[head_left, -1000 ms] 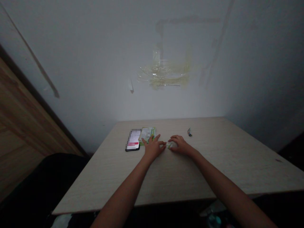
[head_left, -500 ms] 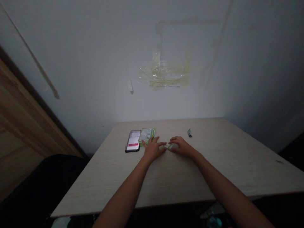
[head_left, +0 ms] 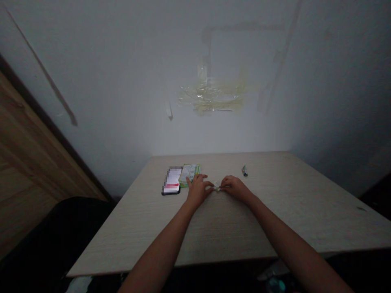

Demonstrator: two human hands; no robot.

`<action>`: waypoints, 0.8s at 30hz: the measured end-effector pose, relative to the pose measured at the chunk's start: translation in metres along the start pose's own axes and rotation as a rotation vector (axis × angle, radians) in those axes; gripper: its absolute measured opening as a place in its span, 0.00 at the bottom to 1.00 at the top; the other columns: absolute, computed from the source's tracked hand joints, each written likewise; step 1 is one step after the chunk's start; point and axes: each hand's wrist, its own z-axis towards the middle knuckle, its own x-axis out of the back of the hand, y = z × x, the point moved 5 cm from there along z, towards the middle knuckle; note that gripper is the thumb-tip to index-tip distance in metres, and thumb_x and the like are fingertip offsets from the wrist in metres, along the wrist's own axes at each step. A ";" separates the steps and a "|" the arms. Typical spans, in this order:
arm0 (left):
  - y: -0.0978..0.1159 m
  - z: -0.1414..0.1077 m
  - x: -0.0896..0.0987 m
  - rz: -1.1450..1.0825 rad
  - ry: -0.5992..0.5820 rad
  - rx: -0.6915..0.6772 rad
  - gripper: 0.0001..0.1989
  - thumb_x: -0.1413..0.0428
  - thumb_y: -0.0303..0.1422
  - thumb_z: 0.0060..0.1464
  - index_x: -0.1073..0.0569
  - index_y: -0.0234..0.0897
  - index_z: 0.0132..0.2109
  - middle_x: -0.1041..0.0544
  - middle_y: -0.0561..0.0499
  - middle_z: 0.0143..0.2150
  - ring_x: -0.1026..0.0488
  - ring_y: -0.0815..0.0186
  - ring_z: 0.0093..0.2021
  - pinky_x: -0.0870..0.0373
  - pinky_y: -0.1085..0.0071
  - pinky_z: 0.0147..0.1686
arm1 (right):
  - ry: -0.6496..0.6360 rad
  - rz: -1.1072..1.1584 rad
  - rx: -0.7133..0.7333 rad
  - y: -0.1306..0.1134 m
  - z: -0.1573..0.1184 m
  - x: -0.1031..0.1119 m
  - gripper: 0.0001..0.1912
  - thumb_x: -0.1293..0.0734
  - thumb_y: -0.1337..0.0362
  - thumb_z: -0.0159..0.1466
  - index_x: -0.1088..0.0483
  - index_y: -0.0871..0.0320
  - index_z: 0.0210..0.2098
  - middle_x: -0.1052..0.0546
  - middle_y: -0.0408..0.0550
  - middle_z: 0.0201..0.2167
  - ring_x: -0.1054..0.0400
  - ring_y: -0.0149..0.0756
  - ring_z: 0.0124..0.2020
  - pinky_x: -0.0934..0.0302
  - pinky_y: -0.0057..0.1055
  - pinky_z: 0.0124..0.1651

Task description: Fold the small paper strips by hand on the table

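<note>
From where I stand, both bare hands are close together over the wood-grained table point(head_left: 232, 228), meeting at a small white-and-green piece point(head_left: 216, 186) that lies low near the middle of it. The right hand point(head_left: 236, 188) has its thumb and forefinger pressed together, pinching the piece's right edge, with the other fingers curled in. The left hand point(head_left: 198, 190) has its thumb and forefinger at the left edge; I can't tell whether they truly pinch it or only rest against it. Its other fingers are spread, reaching over the near right part of a flat green-and-white packet point(head_left: 188, 171); whether they touch it is unclear. Just left of that packet lies a phone point(head_left: 172, 181), screen up and lit, its picture blurred into blocks. Beyond the right hand, apart from it, sits a small crumpled scrap point(head_left: 244, 171). Shiny clear tape point(head_left: 210, 97) clings to the pale wall point(head_left: 116, 81) behind the table.
</note>
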 end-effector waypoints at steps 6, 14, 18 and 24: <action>0.000 0.000 0.000 -0.026 0.033 -0.003 0.06 0.40 0.40 0.58 0.18 0.52 0.40 0.29 0.51 0.60 0.40 0.52 0.65 0.66 0.27 0.63 | -0.003 0.006 -0.026 -0.004 0.000 0.005 0.05 0.30 0.66 0.62 0.20 0.55 0.33 0.20 0.48 0.36 0.28 0.38 0.42 0.37 0.35 0.50; 0.001 0.001 0.000 -0.051 0.046 0.007 0.06 0.42 0.40 0.60 0.19 0.50 0.40 0.28 0.51 0.59 0.39 0.55 0.64 0.67 0.29 0.64 | 0.022 0.030 -0.087 0.003 0.002 0.002 0.05 0.31 0.64 0.61 0.21 0.57 0.33 0.20 0.49 0.36 0.29 0.39 0.42 0.38 0.36 0.50; 0.001 0.001 0.000 -0.071 0.062 0.008 0.07 0.42 0.39 0.60 0.19 0.48 0.38 0.27 0.51 0.58 0.37 0.55 0.63 0.65 0.29 0.64 | 0.081 0.005 -0.112 0.008 0.002 -0.001 0.05 0.31 0.63 0.60 0.22 0.57 0.32 0.21 0.49 0.35 0.30 0.40 0.42 0.39 0.37 0.52; 0.003 0.002 -0.001 -0.064 0.037 0.072 0.07 0.43 0.38 0.60 0.20 0.45 0.38 0.29 0.49 0.60 0.38 0.53 0.64 0.62 0.29 0.64 | 0.147 -0.049 -0.160 0.015 0.002 -0.008 0.07 0.30 0.61 0.61 0.23 0.58 0.31 0.23 0.50 0.37 0.32 0.42 0.46 0.42 0.39 0.55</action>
